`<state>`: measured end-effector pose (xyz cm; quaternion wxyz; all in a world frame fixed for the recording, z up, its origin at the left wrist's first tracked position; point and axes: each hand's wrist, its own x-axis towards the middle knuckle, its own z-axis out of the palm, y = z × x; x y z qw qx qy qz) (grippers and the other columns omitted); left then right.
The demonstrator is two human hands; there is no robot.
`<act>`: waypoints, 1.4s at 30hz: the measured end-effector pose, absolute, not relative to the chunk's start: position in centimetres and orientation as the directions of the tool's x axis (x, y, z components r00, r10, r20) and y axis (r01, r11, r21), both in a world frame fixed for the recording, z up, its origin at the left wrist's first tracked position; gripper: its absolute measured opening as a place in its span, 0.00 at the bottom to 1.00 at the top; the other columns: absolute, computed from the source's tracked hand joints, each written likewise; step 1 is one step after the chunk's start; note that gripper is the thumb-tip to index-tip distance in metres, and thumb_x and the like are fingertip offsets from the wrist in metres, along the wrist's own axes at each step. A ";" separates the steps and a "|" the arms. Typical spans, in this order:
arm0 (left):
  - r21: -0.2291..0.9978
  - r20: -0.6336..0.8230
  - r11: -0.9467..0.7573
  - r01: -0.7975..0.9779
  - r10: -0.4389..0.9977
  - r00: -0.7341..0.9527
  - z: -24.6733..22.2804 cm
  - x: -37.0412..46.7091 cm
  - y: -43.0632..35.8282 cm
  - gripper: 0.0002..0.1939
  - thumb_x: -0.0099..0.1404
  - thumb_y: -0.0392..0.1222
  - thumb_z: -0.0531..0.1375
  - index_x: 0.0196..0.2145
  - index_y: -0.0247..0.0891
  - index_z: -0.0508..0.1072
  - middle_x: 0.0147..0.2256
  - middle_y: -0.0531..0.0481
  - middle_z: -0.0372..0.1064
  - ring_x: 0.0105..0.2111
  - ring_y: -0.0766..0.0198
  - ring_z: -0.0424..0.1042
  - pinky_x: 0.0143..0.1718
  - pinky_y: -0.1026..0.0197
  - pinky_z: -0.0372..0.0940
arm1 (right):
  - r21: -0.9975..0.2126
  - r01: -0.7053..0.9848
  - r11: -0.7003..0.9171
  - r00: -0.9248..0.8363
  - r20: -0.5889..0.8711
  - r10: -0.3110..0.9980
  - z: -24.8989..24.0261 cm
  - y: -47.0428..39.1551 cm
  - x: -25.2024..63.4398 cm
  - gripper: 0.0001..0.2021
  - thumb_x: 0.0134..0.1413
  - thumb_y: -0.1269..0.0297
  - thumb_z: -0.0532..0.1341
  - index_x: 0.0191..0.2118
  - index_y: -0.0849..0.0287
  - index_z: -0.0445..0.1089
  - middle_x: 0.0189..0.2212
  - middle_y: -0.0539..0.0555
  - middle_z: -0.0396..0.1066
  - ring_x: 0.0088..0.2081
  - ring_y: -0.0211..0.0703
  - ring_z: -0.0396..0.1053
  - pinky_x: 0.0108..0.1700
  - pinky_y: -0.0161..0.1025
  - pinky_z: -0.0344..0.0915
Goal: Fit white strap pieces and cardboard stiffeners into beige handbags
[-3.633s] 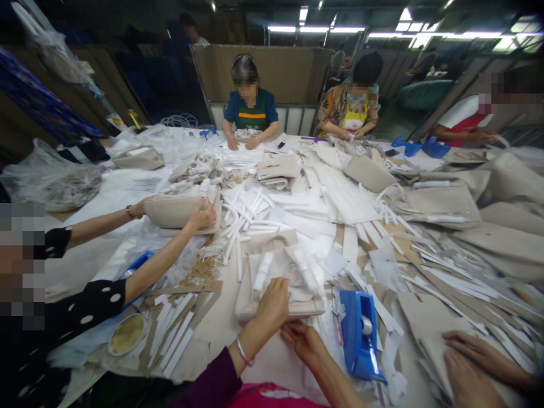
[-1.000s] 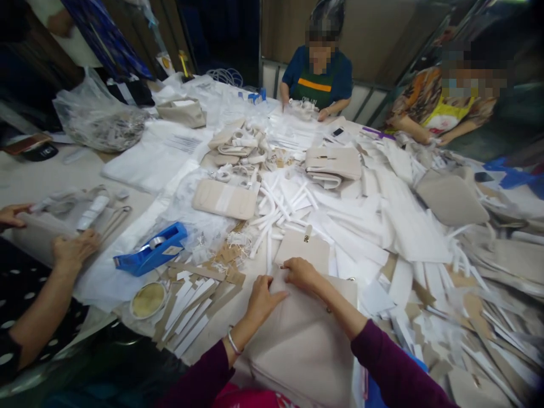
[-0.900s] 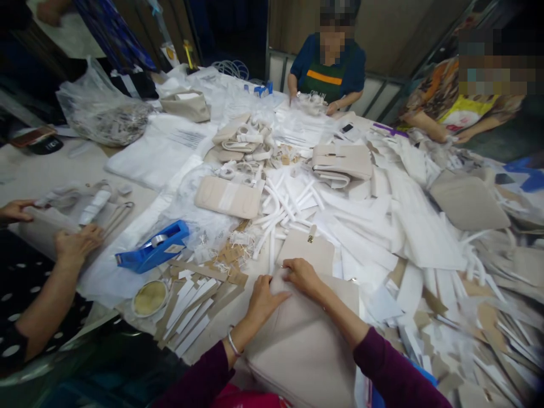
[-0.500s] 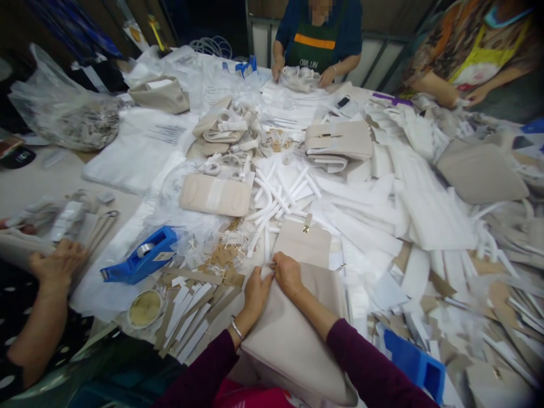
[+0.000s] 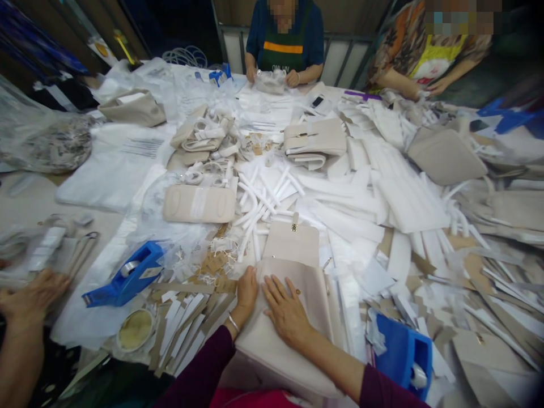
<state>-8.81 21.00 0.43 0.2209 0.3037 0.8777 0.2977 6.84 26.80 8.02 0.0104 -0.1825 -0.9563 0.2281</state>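
A beige handbag [image 5: 272, 354] lies in front of me, its flap [image 5: 292, 243] with a gold clasp folded back away from me. My left hand [image 5: 245, 294], with a bangle at the wrist, grips the bag's upper left edge. Its fingertips are partly hidden behind that edge. My right hand [image 5: 285, 311] rests flat on the bag's front panel, fingers spread, close to a small gold fitting [image 5: 298, 292].
A blue tape dispenser [image 5: 123, 277] and a round tub [image 5: 135, 330] stand left; another blue dispenser [image 5: 399, 354] stands right. White stuffing tubes [image 5: 266, 195], white sheets and card strips [image 5: 187, 323] surround the bag. A co-worker's hand [image 5: 36, 289] works at left; two people sit opposite.
My right hand has let go of the bag's top edge and opened flat on the front panel. My left hand has shifted slightly left and down along the edge. The view has swung right.
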 end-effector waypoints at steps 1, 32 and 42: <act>0.660 -0.208 0.633 0.405 0.673 -0.710 0.6 -9.0 21.0 0.12 0.65 0.42 0.44 0.27 0.40 0.62 0.22 0.53 0.59 0.23 0.63 0.61 0.30 0.59 0.58 | -0.444 0.337 0.830 -0.936 -0.066 0.345 7.7 26.5 7.0 0.29 0.60 0.61 0.54 0.65 0.57 0.46 0.64 0.56 0.47 0.65 0.52 0.42 0.63 0.58 0.38; 0.814 -0.062 0.085 0.575 0.996 -0.059 5.6 -6.2 24.4 0.12 0.51 0.32 0.52 0.35 0.40 0.64 0.40 0.48 0.59 0.46 0.56 0.59 0.53 0.49 0.55 | -0.724 -0.031 0.689 -0.990 0.117 0.078 13.8 21.8 12.7 0.24 0.61 0.57 0.52 0.61 0.53 0.53 0.60 0.52 0.57 0.62 0.44 0.49 0.62 0.48 0.48; 0.791 -0.086 0.209 0.575 0.969 -0.233 8.0 -4.3 26.5 0.34 0.46 0.29 0.52 0.53 0.39 0.57 0.49 0.44 0.55 0.49 0.55 0.59 0.51 0.49 0.59 | -0.856 0.516 -0.027 -0.048 -0.061 0.997 12.3 28.4 17.1 0.23 0.53 0.69 0.53 0.56 0.60 0.57 0.52 0.61 0.62 0.53 0.50 0.59 0.56 0.51 0.57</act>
